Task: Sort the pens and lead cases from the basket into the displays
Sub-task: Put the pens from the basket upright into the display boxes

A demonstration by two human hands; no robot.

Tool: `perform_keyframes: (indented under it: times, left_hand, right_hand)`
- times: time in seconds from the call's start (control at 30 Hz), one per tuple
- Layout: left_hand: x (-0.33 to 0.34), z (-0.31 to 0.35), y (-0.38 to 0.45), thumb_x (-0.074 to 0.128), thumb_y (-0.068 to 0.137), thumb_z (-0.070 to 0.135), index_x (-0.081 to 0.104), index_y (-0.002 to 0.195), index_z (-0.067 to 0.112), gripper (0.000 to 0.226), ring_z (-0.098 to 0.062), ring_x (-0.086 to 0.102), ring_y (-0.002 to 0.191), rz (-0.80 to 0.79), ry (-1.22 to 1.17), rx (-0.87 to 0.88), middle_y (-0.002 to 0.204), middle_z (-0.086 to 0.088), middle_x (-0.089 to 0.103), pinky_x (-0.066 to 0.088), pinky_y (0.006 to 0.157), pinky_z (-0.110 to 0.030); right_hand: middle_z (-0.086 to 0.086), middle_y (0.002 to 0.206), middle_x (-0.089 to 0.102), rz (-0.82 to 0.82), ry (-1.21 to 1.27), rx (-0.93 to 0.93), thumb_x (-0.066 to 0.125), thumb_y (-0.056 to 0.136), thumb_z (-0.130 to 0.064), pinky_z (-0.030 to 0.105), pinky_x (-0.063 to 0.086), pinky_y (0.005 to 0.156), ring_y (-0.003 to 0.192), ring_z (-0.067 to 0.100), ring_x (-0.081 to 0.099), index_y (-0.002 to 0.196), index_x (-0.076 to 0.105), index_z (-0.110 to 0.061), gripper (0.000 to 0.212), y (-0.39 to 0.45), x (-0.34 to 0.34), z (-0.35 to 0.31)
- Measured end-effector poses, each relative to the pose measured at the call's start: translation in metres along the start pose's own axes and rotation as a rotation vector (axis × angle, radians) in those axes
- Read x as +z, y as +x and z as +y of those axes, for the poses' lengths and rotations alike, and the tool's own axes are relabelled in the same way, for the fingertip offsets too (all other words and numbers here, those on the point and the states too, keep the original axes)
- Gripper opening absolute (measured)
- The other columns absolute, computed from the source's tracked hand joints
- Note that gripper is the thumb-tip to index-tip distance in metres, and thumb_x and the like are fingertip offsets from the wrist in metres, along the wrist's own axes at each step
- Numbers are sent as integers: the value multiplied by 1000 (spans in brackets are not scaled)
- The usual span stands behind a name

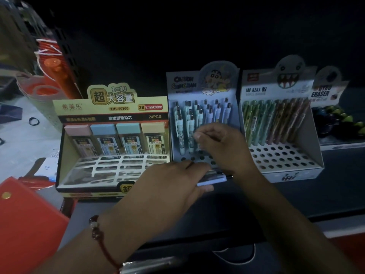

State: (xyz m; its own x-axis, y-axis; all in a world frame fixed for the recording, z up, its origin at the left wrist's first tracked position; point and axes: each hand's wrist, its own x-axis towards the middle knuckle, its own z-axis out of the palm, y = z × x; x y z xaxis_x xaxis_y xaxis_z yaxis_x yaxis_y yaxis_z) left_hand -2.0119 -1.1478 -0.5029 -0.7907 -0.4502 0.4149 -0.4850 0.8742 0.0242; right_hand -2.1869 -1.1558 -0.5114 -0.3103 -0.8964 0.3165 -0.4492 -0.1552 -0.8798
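A: Where right now?

B: In the left hand (177,180), low at the front lip of the middle display (183,86), toward the front edge of the dark counter (296,194). Grips a pen bundle (213,179), fingers curled over the top, pale lilac barrels poking out to the right.

A: And the right hand (219,143)?

B: Hovers over the holed tray of that same display, thumb and forefinger drawn together in a pinch. Cannot tell whether anything sits between them; too blurred.

A: Handling?

B: Probably light, stiff, smooth plastic. Likely to slide against each other in a loose bunch. Best taken one at a time, mid-barrel or just under the clip, then lowered tip-first into a free hole.

A: Look of those already placed?

B: Standing pens (199,115) in the back rows: pale blue-white printed barrels, silvery push buttons, white clips. Front rows of holes free.

A: Lead cases?

B: Lead cases (102,135) in the yellow display (112,107) at the left end of the row on the counter. Flat clear boxes capped pink, blue, teal and cream, back row only. Rigid and light by the look, presumably with brittle leads inside. Better pinched by the flat sides and set down, not dropped.
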Motion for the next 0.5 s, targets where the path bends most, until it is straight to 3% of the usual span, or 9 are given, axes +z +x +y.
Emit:
perform_keyframes:
  times: [0.07,0.2,0.3,0.4,0.5]
  left_hand:
    - [0,-2,0,35,93,52,63,106,27,40,-14,62,63,5,5,-24,83,8,66,46,49,-25]
    - [-3,-3,2,31,92,52,61,112,26,45,-17,64,69,41,6,-84,90,6,67,51,52,-31]
    - [-3,-2,4,29,93,51,62,111,24,47,-19,65,68,50,30,-92,89,5,67,51,50,-31]
    - [0,1,4,50,87,40,64,110,22,32,-20,66,66,56,72,-81,89,3,68,48,47,-31]
    - [6,5,4,63,77,33,65,111,19,36,-23,66,65,42,86,-70,88,0,68,50,45,-33]
  right_hand:
    - [-7,81,74,13,48,45,67,94,-25,24,56,69,76,8,70,87,72,-27,9,-7,-7,-2]
    - [6,79,71,-4,108,66,60,98,-32,24,56,71,76,18,69,86,72,-9,29,-25,-31,-17]
    - [6,80,71,-164,92,71,62,89,-43,19,53,68,74,11,68,86,73,-11,34,-39,-50,-28]
    - [2,83,73,-292,95,62,71,78,-39,19,52,71,78,11,69,88,75,-16,25,-52,-59,-31]
    - [1,84,75,-288,144,60,76,75,-30,18,52,73,80,11,70,90,74,-9,26,-63,-65,-29]
